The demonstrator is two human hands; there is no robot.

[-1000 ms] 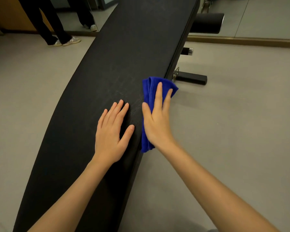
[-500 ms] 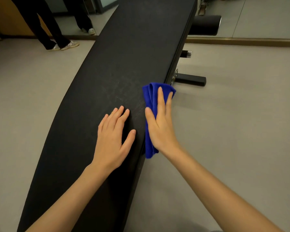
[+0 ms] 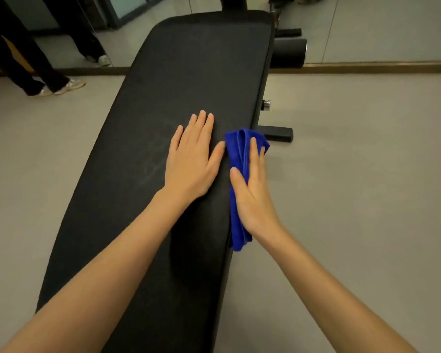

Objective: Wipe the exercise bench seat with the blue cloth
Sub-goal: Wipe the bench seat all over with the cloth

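Note:
The black padded exercise bench seat [image 3: 178,80] runs from the bottom of the view up to the middle top. My left hand [image 3: 191,159] lies flat on the pad with its fingers spread and nothing in it. My right hand [image 3: 252,189] presses the folded blue cloth [image 3: 237,149] against the bench's right edge. The cloth sticks out above the fingertips and below the wrist, with its middle hidden under the palm.
A black foam roller [image 3: 288,53] and a metal pin [image 3: 266,104] stick out from the bench's right side, above a black foot bar [image 3: 278,133]. A person's legs in dark trousers [image 3: 18,64] stand at the far left. A mirror wall with a wooden baseboard [image 3: 379,67] lies behind.
Both hands have slid forward along the bench, the right one carrying the cloth along the right edge. The view has tilted up, and the bench's far end now shows.

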